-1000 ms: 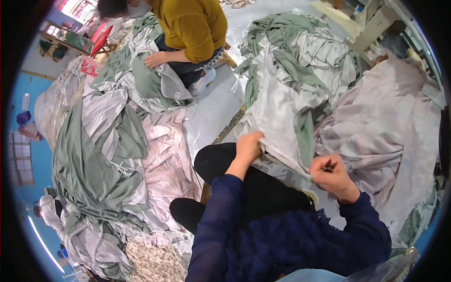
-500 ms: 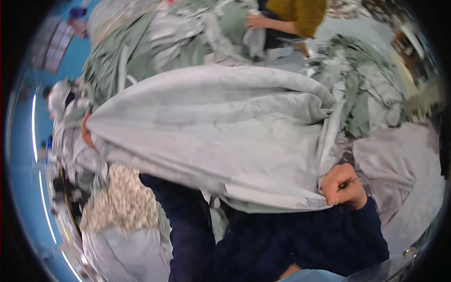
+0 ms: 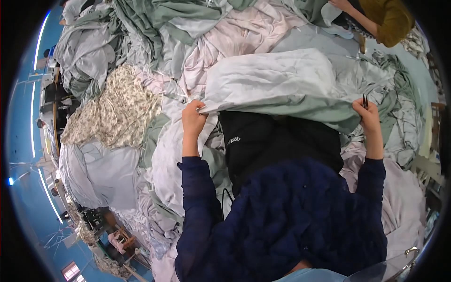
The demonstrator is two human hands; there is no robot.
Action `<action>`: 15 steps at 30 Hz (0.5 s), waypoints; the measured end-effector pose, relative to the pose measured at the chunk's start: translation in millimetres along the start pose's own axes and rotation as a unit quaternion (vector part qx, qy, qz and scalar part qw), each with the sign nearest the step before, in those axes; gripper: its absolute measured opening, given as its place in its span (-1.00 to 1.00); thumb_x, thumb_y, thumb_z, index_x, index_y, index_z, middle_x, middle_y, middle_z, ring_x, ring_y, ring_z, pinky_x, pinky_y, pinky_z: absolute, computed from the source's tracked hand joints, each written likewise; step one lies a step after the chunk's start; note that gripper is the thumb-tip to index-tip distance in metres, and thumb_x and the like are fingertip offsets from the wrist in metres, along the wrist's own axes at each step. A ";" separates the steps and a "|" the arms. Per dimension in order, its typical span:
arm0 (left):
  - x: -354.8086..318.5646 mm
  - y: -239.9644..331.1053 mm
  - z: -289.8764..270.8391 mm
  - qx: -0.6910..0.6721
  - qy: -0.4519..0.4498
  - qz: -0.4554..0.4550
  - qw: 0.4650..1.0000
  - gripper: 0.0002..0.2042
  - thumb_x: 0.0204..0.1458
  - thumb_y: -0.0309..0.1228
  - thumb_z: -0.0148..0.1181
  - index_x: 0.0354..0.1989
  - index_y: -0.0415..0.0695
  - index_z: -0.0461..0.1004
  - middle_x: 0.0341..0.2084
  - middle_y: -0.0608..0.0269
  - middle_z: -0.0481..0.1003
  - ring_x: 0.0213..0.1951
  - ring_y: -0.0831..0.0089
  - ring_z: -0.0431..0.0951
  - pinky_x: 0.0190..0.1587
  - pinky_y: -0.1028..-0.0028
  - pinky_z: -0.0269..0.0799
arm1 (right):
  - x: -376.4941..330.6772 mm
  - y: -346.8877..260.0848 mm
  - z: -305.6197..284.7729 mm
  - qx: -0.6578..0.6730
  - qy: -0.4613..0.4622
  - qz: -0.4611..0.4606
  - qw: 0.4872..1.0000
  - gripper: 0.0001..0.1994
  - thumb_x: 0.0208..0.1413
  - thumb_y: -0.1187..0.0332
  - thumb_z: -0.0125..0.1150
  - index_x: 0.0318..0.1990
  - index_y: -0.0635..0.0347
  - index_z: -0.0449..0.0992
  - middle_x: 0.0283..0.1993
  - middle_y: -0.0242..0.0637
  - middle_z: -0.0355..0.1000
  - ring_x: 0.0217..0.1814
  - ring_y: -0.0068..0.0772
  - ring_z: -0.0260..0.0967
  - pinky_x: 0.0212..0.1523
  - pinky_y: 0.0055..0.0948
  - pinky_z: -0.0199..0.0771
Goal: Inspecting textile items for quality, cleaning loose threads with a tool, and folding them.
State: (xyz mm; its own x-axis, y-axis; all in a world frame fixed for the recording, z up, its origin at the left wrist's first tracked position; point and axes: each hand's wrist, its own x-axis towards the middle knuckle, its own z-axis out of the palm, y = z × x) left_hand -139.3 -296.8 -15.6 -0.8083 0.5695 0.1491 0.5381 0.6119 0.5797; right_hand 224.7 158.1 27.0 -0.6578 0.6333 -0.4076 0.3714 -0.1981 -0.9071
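Note:
A large sheet of cloth [image 3: 277, 70], white with a pale green underside, stretches between my two hands in front of my body. My left hand [image 3: 193, 120] is closed on its near left corner. At the near right corner, my right hand [image 3: 369, 116] pinches the green edge. From that same hand stick up the dark, pointed twin tips of what look like thread snips [image 3: 365, 100]; their handle is hidden in my fingers. The far part of the cloth lies bunched over other fabric, and its near edge hangs just beyond my black apron [image 3: 282, 143].
Heaps of fabric surround me: green and grey [image 3: 159, 33], pink [image 3: 244, 30], floral [image 3: 115, 105] and pale grey [image 3: 101, 174]. More pink cloth [image 3: 401, 197] lies to my right. Another person in a mustard sleeve [image 3: 392, 21] works at the far right.
The cloth, billowing high and wide before, has come down and lies flatter. My left hand has come in from the far left. The view has shifted, showing more of my body and the left side.

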 end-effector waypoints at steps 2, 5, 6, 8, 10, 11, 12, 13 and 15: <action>-0.7 -6.8 -3.0 -0.074 -0.054 -0.052 0.994 -0.85 -0.17 -0.59 0.32 -0.41 -0.19 0.48 -0.56 0.31 0.47 -0.46 0.44 0.47 -0.36 0.49 0.36 | 12.5 2.8 1.5 -0.001 0.009 -0.002 1.000 -0.89 0.08 0.33 0.30 -0.36 0.13 0.52 -0.57 -0.66 0.30 -0.69 -0.85 0.06 -0.71 -0.70 -0.11; 7.2 2.0 -19.1 -0.239 -0.162 -0.166 0.943 -0.92 -0.04 -0.52 0.32 -0.42 -0.20 0.52 -0.58 0.53 0.40 -0.54 0.74 0.27 -0.47 0.65 0.14 | 30.0 11.3 0.9 0.001 0.025 -0.006 1.000 -0.89 0.10 0.32 0.31 -0.33 0.13 0.54 -0.61 -0.65 0.30 -0.74 -0.82 0.03 -0.73 -0.68 -0.12; 7.8 -3.2 -18.3 -0.274 -0.167 -0.195 0.927 -0.93 -0.02 -0.49 0.30 -0.41 -0.20 0.53 -0.59 0.55 0.39 -0.53 0.76 0.26 -0.46 0.67 0.12 | 31.4 12.7 2.8 -0.012 0.041 0.001 0.999 -0.88 0.09 0.31 0.31 -0.34 0.13 0.55 -0.62 -0.65 0.29 -0.74 -0.82 0.03 -0.73 -0.68 -0.12; 9.1 -16.4 -22.0 -0.306 -0.171 -0.224 0.909 -0.92 0.00 -0.46 0.29 -0.41 -0.20 0.55 -0.61 0.57 0.38 -0.53 0.78 0.25 -0.46 0.68 0.10 | 40.5 16.2 7.0 -0.018 0.044 0.000 0.999 -0.88 0.09 0.30 0.32 -0.36 0.12 0.55 -0.63 -0.66 0.29 -0.73 -0.83 0.03 -0.72 -0.68 -0.13; 13.8 -23.7 -15.4 -0.291 -0.149 -0.245 0.913 -0.87 -0.02 -0.48 0.28 -0.30 -0.23 0.54 -0.47 0.41 0.50 -0.41 0.56 0.46 -0.32 0.56 0.34 | 44.5 23.1 9.8 -0.028 0.051 -0.007 0.998 -0.88 0.09 0.31 0.32 -0.36 0.12 0.55 -0.62 -0.67 0.28 -0.73 -0.83 0.02 -0.73 -0.67 -0.14; 15.4 -23.9 -11.1 -0.292 -0.153 -0.245 0.912 -0.87 -0.02 -0.48 0.28 -0.30 -0.23 0.54 -0.47 0.41 0.50 -0.41 0.56 0.46 -0.32 0.56 0.34 | 45.7 24.5 11.2 -0.038 0.054 -0.015 0.998 -0.89 0.09 0.31 0.32 -0.37 0.11 0.55 -0.62 -0.67 0.28 -0.73 -0.83 0.01 -0.73 -0.67 -0.16; 16.0 -23.8 -6.3 -0.086 -0.123 -0.152 0.977 -0.84 -0.04 -0.50 0.27 -0.27 -0.23 0.53 -0.40 0.31 0.53 -0.33 0.40 0.49 -0.24 0.46 0.38 | 45.5 25.3 11.3 -0.072 0.044 -0.039 0.996 -0.89 0.08 0.35 0.31 -0.38 0.16 0.56 -0.59 -0.65 0.31 -0.65 -0.83 0.07 -0.65 -0.67 -0.05; 15.0 -23.6 -3.8 0.126 -0.083 -0.052 0.987 -0.82 -0.05 -0.52 0.25 -0.24 -0.23 0.52 -0.32 0.20 0.55 -0.25 0.23 0.53 -0.15 0.36 0.41 | 48.8 27.6 15.2 -0.073 0.042 -0.037 0.996 -0.89 0.08 0.35 0.31 -0.38 0.16 0.56 -0.59 -0.65 0.31 -0.65 -0.83 0.07 -0.65 -0.67 -0.05; 37.0 34.8 6.0 0.073 -0.028 0.027 0.997 -0.80 -0.06 -0.51 0.24 -0.22 -0.22 0.51 -0.25 0.13 0.54 -0.16 0.12 0.51 -0.08 0.29 0.39 | 49.4 34.8 13.4 -0.128 0.041 -0.069 0.988 -0.89 0.07 0.39 0.30 -0.38 0.23 0.57 -0.54 -0.62 0.35 -0.53 -0.82 0.15 -0.52 -0.68 0.09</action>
State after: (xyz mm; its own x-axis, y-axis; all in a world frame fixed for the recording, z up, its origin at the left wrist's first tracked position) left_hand -149.1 -251.2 5.2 -0.7645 0.6314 0.1295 0.6131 0.6503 0.4487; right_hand 196.3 172.4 -26.1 -0.6627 0.7017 -0.2617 0.4425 0.0849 -0.8928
